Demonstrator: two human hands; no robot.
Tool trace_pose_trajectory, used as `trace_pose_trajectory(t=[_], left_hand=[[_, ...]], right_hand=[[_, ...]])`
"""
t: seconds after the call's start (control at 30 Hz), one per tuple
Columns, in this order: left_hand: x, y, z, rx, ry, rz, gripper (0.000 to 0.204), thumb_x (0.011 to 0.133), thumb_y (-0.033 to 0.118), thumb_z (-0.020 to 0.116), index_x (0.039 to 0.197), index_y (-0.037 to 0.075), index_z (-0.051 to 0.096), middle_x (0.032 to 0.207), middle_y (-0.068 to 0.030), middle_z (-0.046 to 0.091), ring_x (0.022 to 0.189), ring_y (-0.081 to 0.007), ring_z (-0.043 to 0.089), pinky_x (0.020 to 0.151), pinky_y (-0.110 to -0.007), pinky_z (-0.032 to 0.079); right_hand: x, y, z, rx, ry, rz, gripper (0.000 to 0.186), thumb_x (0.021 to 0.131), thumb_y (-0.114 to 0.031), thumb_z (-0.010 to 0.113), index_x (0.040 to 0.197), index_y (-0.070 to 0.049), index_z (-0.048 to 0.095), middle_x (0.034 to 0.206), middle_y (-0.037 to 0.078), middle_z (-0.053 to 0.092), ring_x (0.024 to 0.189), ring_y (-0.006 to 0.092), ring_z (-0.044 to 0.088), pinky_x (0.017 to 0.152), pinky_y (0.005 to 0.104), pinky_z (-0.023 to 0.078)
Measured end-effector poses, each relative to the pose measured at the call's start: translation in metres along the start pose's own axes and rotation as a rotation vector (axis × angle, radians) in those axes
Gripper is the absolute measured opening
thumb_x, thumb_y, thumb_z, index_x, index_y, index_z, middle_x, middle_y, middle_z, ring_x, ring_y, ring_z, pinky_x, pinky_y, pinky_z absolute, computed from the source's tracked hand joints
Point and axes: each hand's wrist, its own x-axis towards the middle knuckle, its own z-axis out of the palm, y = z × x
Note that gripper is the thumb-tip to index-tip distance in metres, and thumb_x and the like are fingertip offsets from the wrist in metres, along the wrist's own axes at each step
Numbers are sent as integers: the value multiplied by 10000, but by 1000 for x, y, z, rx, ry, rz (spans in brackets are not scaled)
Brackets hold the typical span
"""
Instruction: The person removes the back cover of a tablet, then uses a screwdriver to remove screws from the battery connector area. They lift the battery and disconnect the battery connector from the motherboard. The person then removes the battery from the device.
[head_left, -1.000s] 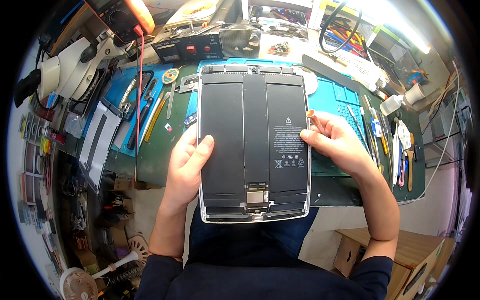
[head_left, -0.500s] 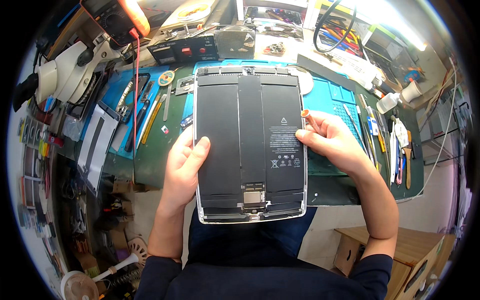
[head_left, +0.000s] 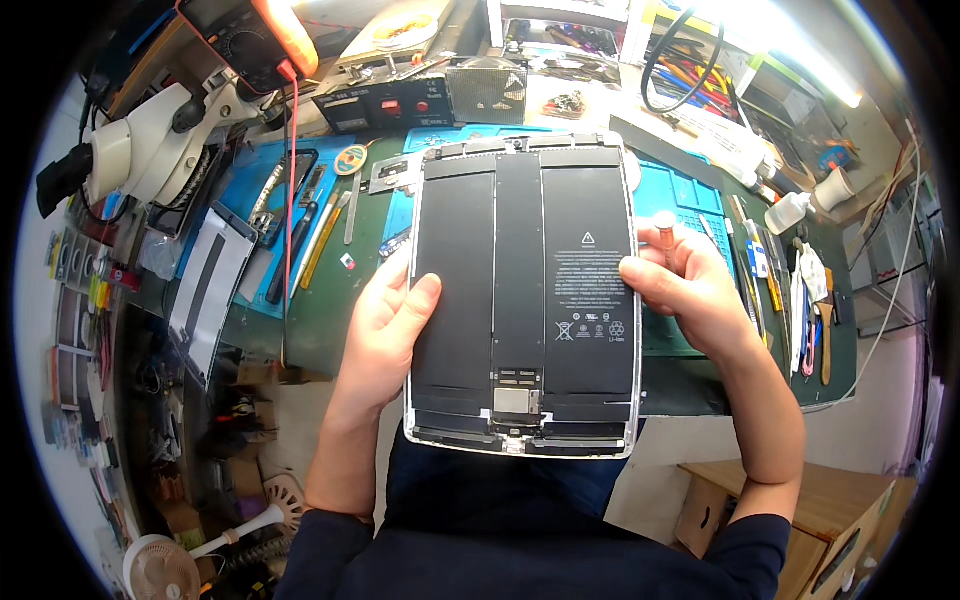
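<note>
Holding the tablet (head_left: pixel 519 290) near the view's centre, with its opened inside facing up, apparently to leave the black cells (head_left: pixel 455 230) in plain sight. Pinching its rim at nine o'clock with the left hand (head_left: pixel 385 325), with the thumb over the edge and the fingers mostly hidden, seemingly supporting from below. Pinching likewise at three with the right hand (head_left: pixel 690 285), while also cradling a copper-coloured tool (head_left: pixel 668 240) in the curled fingers, perhaps to avoid setting it down. Gripping at opposite sides, probably for balance. Overlapping the blue mat (head_left: pixel 665 335) toward twelve and the lap (head_left: pixel 580 480) toward six, likely for easy viewing. Having a bottle (head_left: pixel 787 212) between two and three and a brush (head_left: pixel 826 310) at three, presumably for quick reach. Having a microscope (head_left: pixel 140 145) at ten, presumably kept aside to avoid crowding both arms.
</note>
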Motion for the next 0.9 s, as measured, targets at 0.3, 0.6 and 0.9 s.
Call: trace_pose_trajectory(t=[0.3, 0.6, 0.9], left_hand=[[0, 0, -1, 14, -14, 7, 496, 1125, 148, 537, 1565, -35, 400, 1352, -135, 666, 1142, -141, 674, 954, -281, 560], [-16, 5, 5, 22, 3, -41, 470, 1095, 121, 571, 1509, -54, 437, 1328, -152, 664, 1144, -176, 681, 940, -290, 570], [-76, 2, 32, -228, -181, -593, 371, 1058, 132, 648, 1364, -71, 595, 1335, -201, 673, 1195, -313, 695, 961, -467, 650]], right_hand=[[-1, -1, 1, -20, -2, -14, 420, 1006, -241, 750, 1331, 0, 637, 1052, 11, 732, 908, 25, 612, 778, 209, 473], [7, 15, 2, 8, 47, -153, 397, 1079, -189, 638, 1414, 17, 588, 1199, 34, 710, 1039, 79, 645, 913, 246, 522], [1, -4, -6, -293, 106, 29, 311, 1092, -213, 627, 1282, 16, 717, 1128, 65, 757, 1028, 86, 665, 952, 272, 518]])
